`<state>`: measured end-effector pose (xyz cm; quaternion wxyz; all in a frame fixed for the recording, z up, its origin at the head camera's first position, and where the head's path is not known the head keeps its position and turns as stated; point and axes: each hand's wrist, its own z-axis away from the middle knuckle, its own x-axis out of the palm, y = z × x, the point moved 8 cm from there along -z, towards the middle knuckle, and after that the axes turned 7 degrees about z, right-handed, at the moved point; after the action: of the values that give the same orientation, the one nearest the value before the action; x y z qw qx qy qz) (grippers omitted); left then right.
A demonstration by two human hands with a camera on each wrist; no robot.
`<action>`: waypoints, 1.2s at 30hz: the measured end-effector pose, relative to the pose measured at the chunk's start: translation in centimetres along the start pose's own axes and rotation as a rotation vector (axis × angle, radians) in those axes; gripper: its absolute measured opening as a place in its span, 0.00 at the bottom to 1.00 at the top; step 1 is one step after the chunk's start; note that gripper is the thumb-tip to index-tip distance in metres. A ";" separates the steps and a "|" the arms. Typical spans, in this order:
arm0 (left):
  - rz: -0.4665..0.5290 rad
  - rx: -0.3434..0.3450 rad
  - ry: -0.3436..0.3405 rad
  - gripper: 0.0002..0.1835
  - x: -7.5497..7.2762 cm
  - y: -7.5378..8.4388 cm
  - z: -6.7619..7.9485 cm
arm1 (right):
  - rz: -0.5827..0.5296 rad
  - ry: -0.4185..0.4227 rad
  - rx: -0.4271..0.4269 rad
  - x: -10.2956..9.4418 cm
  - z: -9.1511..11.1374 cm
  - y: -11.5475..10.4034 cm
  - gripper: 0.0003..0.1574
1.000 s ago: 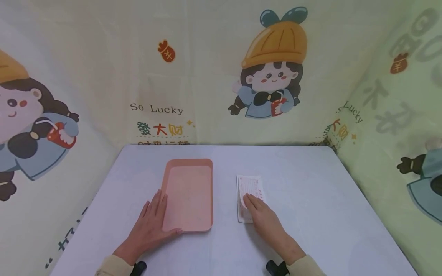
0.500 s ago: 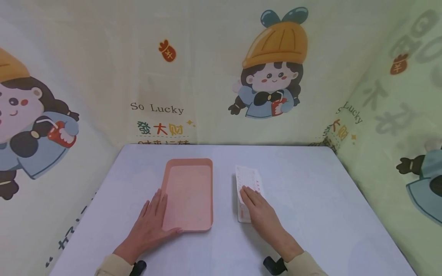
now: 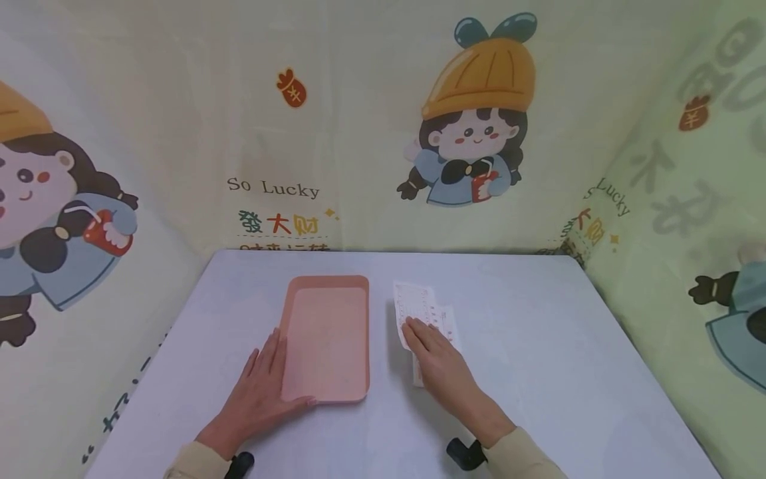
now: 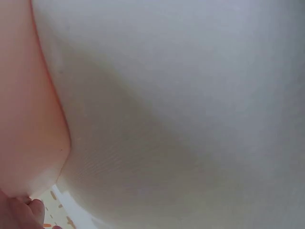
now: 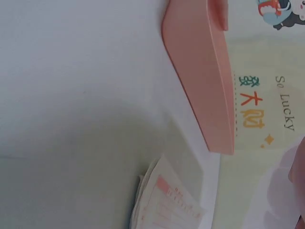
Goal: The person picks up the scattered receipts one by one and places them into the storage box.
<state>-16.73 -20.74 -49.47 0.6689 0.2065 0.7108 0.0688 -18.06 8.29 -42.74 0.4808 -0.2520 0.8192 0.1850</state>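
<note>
My left hand (image 3: 257, 396) lies spread along the near left side of a shallow pink tray (image 3: 326, 346), thumb across its near corner. To the tray's right, my right hand (image 3: 445, 379) holds a white printed slip (image 3: 414, 299) by its near part, fingers flat on top and thumb hidden. The slip is raised and casts a shadow on the table. Under it shows a thin stack of similar paper slips (image 3: 449, 324), partly covered by the hand. In the right wrist view, the papers (image 5: 167, 205) have red print and layered edges.
Both hands work over a white table (image 3: 526, 332). A cream curtain (image 3: 365, 133) with cartoon figures and lettering hangs behind it and along the sides. Black straps with small devices (image 3: 467, 454) sit on both wrists.
My right hand has lifted the top slip off the stack and shifted it left toward the tray, uncovering the slips beneath. The left hand and the tray stay put.
</note>
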 end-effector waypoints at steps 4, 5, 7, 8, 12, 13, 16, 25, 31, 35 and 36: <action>0.019 -0.008 -0.020 0.70 -0.4 0.0 0.0 | 0.005 -0.021 -0.007 0.1 -0.6 -0.5 0.44; 0.020 -0.010 -0.023 0.70 -0.6 0.0 -0.1 | 0.008 -0.027 -0.007 0.1 -0.8 -0.6 0.44; 0.019 -0.014 -0.025 0.71 -1.0 -0.1 0.0 | 0.006 -0.038 -0.008 0.3 -1.1 -0.8 0.44; 0.019 -0.017 -0.028 0.72 -1.2 -0.2 0.1 | 0.003 -0.040 -0.009 0.3 -1.2 -1.0 0.43; 0.062 -0.058 -0.071 0.74 -1.3 -0.9 0.1 | -0.006 -0.029 -0.031 0.3 -1.9 -1.9 0.40; 0.076 -0.071 -0.086 0.74 -1.1 -1.0 0.1 | -0.011 -0.026 -0.039 0.3 -2.1 -2.1 0.40; 0.089 -0.090 -0.105 0.75 -0.8 -1.2 0.1 | -0.034 -0.021 -0.060 0.4 -2.7 -3.0 0.39; 0.023 -0.044 -0.045 0.73 -1.0 -1.1 0.4 | -0.078 -0.084 -0.081 1.4 -3.7 -5.1 0.37; 0.016 -0.054 -0.039 0.72 -0.6 -1.1 0.4 | -0.055 -0.138 -0.116 2.4 -4.0 -6.4 0.37; 0.013 -0.063 -0.047 0.72 -0.5 -1.0 0.3 | -0.060 -0.157 -0.126 2.7 -4.2 -7.1 0.37; 0.011 -0.064 -0.046 0.72 -0.5 -1.0 0.3 | -0.058 -0.165 -0.128 2.8 -4.3 -7.3 0.37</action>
<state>-16.64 -21.90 -49.38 0.6909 0.1903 0.6916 0.0904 -17.85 -0.53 -43.62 0.5349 -0.2899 0.7555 0.2430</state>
